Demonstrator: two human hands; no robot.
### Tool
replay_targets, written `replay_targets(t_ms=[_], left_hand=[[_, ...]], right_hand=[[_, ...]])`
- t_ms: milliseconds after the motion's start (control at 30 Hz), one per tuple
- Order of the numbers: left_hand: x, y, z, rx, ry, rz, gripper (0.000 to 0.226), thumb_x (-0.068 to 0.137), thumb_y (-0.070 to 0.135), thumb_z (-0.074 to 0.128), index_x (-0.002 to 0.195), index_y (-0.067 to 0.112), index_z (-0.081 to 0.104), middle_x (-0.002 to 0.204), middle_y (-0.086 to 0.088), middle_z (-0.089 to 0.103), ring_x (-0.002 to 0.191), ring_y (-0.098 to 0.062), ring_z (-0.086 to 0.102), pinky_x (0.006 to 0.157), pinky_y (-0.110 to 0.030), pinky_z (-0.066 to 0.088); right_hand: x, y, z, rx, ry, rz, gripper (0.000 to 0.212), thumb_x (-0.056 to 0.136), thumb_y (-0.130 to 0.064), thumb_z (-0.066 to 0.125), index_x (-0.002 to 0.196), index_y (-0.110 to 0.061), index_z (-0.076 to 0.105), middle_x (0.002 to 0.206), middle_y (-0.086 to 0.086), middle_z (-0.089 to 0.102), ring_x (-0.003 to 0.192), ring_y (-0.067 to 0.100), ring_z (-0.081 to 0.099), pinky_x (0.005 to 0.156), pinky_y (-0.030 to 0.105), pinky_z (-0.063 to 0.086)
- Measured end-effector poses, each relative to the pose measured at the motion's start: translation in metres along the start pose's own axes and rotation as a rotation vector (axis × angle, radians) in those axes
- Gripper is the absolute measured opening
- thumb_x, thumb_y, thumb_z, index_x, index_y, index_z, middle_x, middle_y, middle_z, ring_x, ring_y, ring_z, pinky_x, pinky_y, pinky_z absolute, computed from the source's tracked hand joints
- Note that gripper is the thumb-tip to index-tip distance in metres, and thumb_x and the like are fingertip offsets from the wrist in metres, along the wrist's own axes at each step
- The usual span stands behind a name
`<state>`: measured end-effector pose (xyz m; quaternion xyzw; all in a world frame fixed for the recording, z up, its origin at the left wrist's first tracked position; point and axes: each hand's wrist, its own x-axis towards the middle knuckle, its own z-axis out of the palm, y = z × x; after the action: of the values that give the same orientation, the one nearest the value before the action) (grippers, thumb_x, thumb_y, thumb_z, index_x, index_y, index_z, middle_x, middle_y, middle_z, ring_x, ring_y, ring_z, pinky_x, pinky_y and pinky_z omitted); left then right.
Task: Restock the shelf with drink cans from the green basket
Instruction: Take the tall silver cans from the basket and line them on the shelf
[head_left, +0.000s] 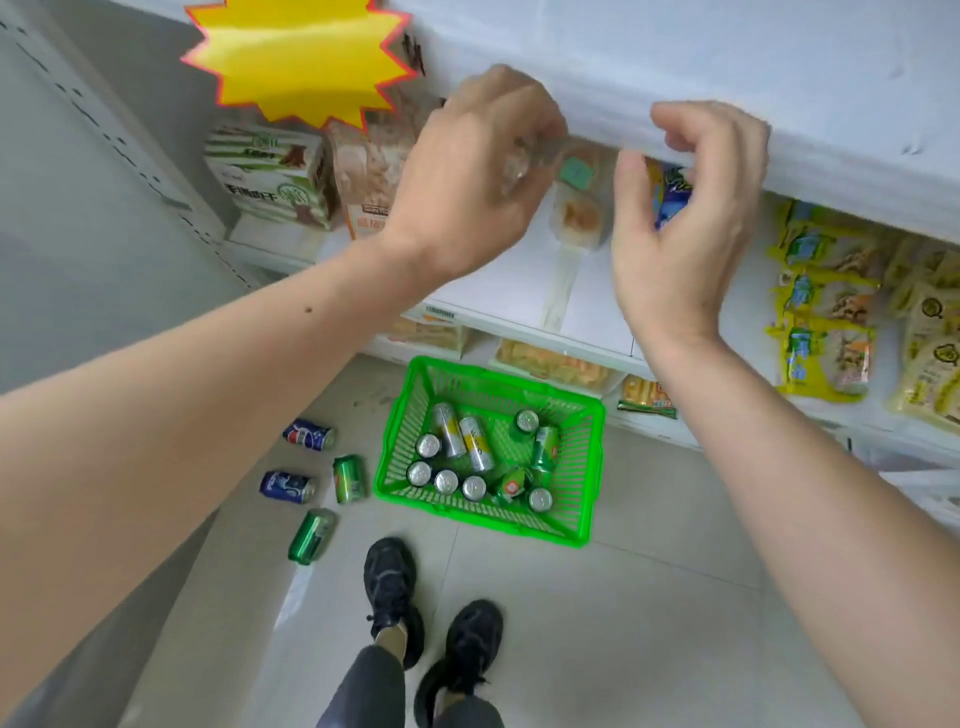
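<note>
Your fingers (524, 111) of the left hand (467, 176) are curled around a clear, blurred packet (519, 163) at the upper centre of the frame; I cannot tell how firmly they hold it. The right hand (680, 218) is half open just beside it, fingers bent and holding nothing, in front of a blue wrapped packet (670, 200).

The round metal drink cans (457, 457) are in the bright green plastic basket (587, 467) on the floor, at the lower centre. Some are silver with yellow print and lie down, some are green, and several stand upright showing silver tops. Four more cans, blue and green, lie on the grey tiled floor (623, 597) to the left of the basket.

I judge that a full can is stiff, rather heavy and smooth, so it may slip or roll. Take it around the middle of its side. The white shelf (519, 291) has a bare part under your hands.
</note>
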<state>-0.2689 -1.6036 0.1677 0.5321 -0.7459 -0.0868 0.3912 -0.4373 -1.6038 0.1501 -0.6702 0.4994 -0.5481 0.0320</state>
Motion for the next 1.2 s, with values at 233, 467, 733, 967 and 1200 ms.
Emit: replay_targets(t_ms=[233, 467, 733, 967, 1200], left_hand=[[-0.126, -0.073, 0.101, 0.033, -0.246, -0.207, 0.029, 0.076, 0.018, 0.06, 0.104, 0.012, 0.065, 0.111, -0.006, 0.063, 0.105, -0.029, 0.058, 0.088, -0.043, 0.047], [-0.255, -0.174, 0.221, 0.124, -0.556, -0.411, 0.027, 0.082, 0.017, 0.062, 0.109, 0.015, 0.065, 0.118, -0.007, 0.06, 0.113, -0.031, 0.054, 0.09, -0.046, 0.047], [-0.337, -0.273, 0.347, 0.178, -0.701, -0.43, 0.029, 0.085, 0.021, 0.062, 0.114, 0.018, 0.062, 0.118, -0.007, 0.059, 0.113, -0.03, 0.055, 0.096, -0.052, 0.044], [-0.358, -0.339, 0.435, 0.276, -0.858, -0.355, 0.041, 0.084, 0.027, 0.063, 0.124, 0.019, 0.056, 0.13, -0.008, 0.055, 0.125, -0.028, 0.048, 0.101, -0.052, 0.042], [-0.352, -0.363, 0.468, 0.396, -0.973, -0.382, 0.043, 0.086, 0.032, 0.063, 0.126, 0.02, 0.056, 0.128, -0.008, 0.052, 0.124, -0.027, 0.046, 0.101, -0.045, 0.043]], right_hand=[[-0.15, 0.063, 0.027, 0.0, -0.185, 0.13, 0.016, 0.088, -0.006, 0.064, 0.102, 0.0, 0.064, 0.102, 0.014, 0.06, 0.092, 0.023, 0.059, 0.085, 0.029, 0.044], [-0.316, 0.178, 0.095, -0.086, -0.399, 0.361, 0.021, 0.084, -0.011, 0.064, 0.105, -0.005, 0.064, 0.1, 0.011, 0.062, 0.087, 0.025, 0.064, 0.079, 0.033, 0.045], [-0.45, 0.305, 0.173, -0.265, -0.761, 0.606, 0.024, 0.091, -0.019, 0.065, 0.113, -0.014, 0.061, 0.116, 0.007, 0.064, 0.097, 0.025, 0.065, 0.082, 0.04, 0.055], [-0.506, 0.371, 0.24, -0.283, -1.106, 0.828, 0.076, 0.082, -0.036, 0.077, 0.144, -0.014, 0.039, 0.146, 0.007, 0.048, 0.127, 0.027, 0.052, 0.104, 0.042, 0.044], [-0.511, 0.4, 0.275, -0.395, -1.438, 0.877, 0.079, 0.075, -0.048, 0.08, 0.133, -0.006, 0.047, 0.135, 0.009, 0.054, 0.122, 0.028, 0.054, 0.104, 0.039, 0.046]])
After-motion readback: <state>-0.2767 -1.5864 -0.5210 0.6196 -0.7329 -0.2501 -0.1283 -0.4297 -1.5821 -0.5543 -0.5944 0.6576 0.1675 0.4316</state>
